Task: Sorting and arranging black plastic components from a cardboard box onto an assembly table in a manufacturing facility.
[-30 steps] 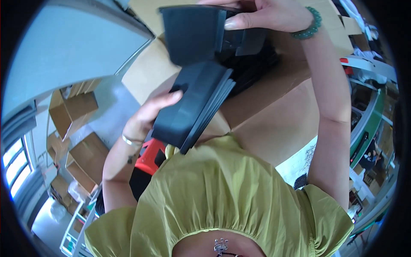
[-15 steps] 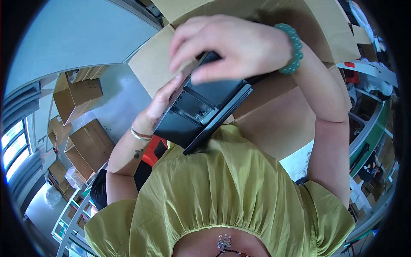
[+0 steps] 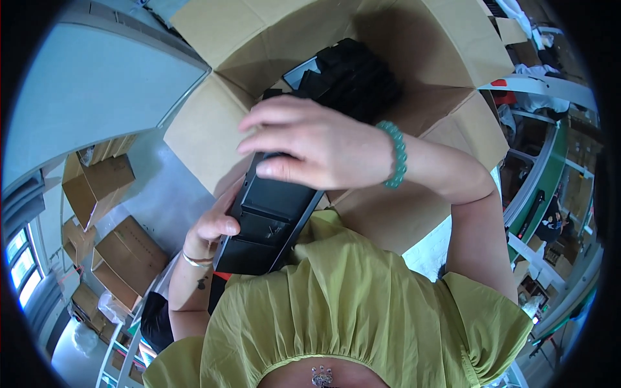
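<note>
Tilted in front of my chest is a black compartmented box point(image 3: 264, 193), with small metal pieces showing in one of its sections. My left hand point(image 3: 217, 223) is closed around its left side, thumb over the near edge. The far end of the box is partly covered by my right hand point(image 3: 317, 139), whose fingers are apart and slightly blurred. I cannot tell whether those fingertips touch the box. Beyond my hands stands a large open cardboard carton point(image 3: 394, 223), with several black items point(image 3: 352, 81) piled inside.
Brown cardboard boxes point(image 3: 129, 255) stand on the floor at the left. A pale blue panel point(image 3: 123, 77) fills the upper left. At the right runs a workbench with a green edge point(image 3: 550, 187), with assorted items around it. A bit of red shows beneath the box.
The carton's inside and its black items have come into fuller view. Both hands and the box now appear lower and a little further left. My right hand remains over the box's far end.
</note>
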Demonstrator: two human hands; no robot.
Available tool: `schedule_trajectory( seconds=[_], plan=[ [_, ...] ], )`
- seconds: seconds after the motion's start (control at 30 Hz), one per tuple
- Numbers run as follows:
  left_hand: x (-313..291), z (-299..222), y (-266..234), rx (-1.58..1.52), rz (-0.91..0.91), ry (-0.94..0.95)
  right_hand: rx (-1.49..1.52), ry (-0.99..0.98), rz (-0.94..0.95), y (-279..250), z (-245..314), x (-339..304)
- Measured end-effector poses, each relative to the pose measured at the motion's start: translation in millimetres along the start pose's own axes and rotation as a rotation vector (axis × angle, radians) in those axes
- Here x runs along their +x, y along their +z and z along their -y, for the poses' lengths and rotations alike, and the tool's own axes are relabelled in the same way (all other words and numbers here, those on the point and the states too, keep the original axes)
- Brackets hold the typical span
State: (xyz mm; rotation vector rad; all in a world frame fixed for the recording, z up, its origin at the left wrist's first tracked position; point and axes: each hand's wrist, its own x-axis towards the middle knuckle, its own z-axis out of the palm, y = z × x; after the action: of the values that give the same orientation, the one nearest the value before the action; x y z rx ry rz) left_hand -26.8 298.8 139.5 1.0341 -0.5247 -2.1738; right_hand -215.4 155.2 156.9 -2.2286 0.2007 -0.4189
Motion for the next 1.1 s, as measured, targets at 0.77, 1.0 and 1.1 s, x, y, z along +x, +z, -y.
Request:
schedule_trajectory(
  seconds=[0.77,1.0,1.1],
  plan=[
    [7.1,-24.1,12.5,0.246,0.124,-0.020,0.500,0.249,0.168,-29.1,3.4,-20.8],
    [10.7,-27.1,15.5,0.318,0.169,-0.034,0.483,0.267,0.211,-28.0,9.8,-32.4],
    [16.5,-10.3,-1.2,0.398,0.239,0.141,0.695,0.440,-0.035,-17.2,15.9,-41.6]
  ],
)
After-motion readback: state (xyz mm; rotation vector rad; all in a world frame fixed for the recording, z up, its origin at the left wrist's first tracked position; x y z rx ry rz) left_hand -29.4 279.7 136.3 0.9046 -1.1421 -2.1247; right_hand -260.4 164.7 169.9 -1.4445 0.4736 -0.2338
